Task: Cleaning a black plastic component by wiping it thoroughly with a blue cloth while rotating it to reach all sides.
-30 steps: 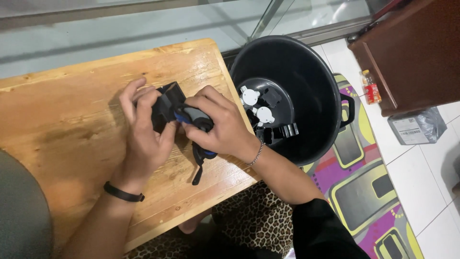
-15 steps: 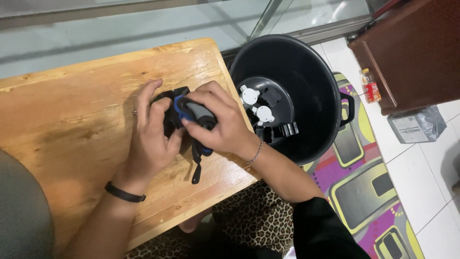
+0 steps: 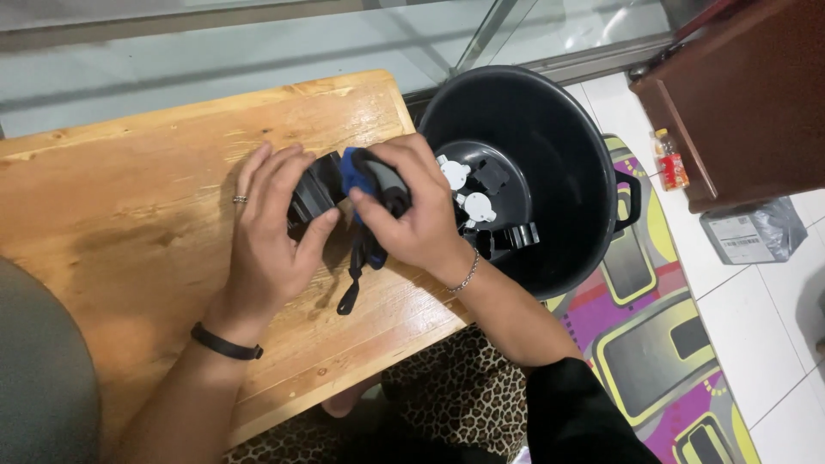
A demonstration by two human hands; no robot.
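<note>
Over a wooden table, both my hands hold a small black and blue gadget with a black strap dangling onto the tabletop. My left hand, with a ring and a black wristband, grips the black left part of it. My right hand, wearing a thin bracelet, pinches the blue and grey right part. How the two parts join is hidden by my fingers.
A large black bucket stands just right of the table, holding white round pieces and black parts. A patterned mat lies under it. A brown cabinet, a small bottle and a wrapped parcel are at the right.
My left hand has shifted its fingers around the black part, and my right hand has turned the blue part upward, so more blue shows. The strap still hangs onto the table.
</note>
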